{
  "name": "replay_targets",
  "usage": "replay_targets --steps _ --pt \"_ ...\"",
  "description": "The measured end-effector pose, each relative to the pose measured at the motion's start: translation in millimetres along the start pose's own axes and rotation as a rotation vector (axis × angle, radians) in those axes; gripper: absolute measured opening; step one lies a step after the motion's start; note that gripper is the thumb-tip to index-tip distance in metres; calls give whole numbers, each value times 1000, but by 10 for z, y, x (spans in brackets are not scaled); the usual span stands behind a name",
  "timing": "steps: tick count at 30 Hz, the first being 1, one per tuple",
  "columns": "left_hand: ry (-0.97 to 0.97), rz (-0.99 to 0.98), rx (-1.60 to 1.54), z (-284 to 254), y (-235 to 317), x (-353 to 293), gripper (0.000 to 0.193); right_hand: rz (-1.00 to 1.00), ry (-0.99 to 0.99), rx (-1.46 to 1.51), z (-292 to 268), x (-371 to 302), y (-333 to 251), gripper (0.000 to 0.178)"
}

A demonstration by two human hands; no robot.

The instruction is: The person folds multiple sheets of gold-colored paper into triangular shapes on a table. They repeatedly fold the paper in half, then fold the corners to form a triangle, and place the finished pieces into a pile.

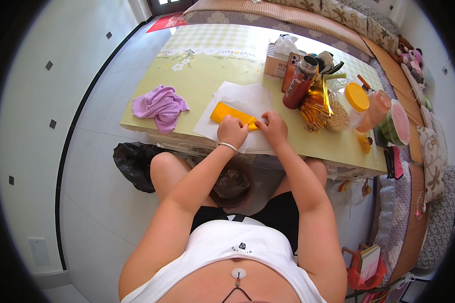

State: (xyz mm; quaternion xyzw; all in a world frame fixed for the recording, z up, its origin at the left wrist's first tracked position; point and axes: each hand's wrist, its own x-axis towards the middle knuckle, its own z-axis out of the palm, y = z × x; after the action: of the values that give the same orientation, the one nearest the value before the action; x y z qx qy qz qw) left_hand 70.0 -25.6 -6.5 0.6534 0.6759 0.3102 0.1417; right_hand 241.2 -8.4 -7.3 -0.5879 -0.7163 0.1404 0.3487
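A strip of shiny gold paper (221,110) lies over white paper sheets (255,94) near the front edge of the table. My left hand (232,132), with a bracelet at its wrist, is closed on the strip's near edge. My right hand (274,129) pinches the strip's right end, where the paper looks creased or folded. The two hands are close together, and the strip's left part sticks out past my left hand. Part of the strip is hidden by my fingers.
A purple cloth (161,108) lies crumpled at the table's left. To the right stand a dark red thermos (299,83), a bundle of gold paper (316,108), a yellow-lidded jar (356,98) and a tissue box (275,60). A bin (232,188) sits between my knees, a black bag (136,164) beside them.
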Motion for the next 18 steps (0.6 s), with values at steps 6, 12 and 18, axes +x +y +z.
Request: replay_targets --steps 6,12,18 --pt "-9 -44 15 48 23 29 22 -537 26 -350 100 -319 -9 55" --pt "9 -38 40 66 19 34 26 -453 -231 -405 105 -433 -38 77" --pt "58 3 66 65 31 32 25 -424 -274 -389 85 -422 -74 87"
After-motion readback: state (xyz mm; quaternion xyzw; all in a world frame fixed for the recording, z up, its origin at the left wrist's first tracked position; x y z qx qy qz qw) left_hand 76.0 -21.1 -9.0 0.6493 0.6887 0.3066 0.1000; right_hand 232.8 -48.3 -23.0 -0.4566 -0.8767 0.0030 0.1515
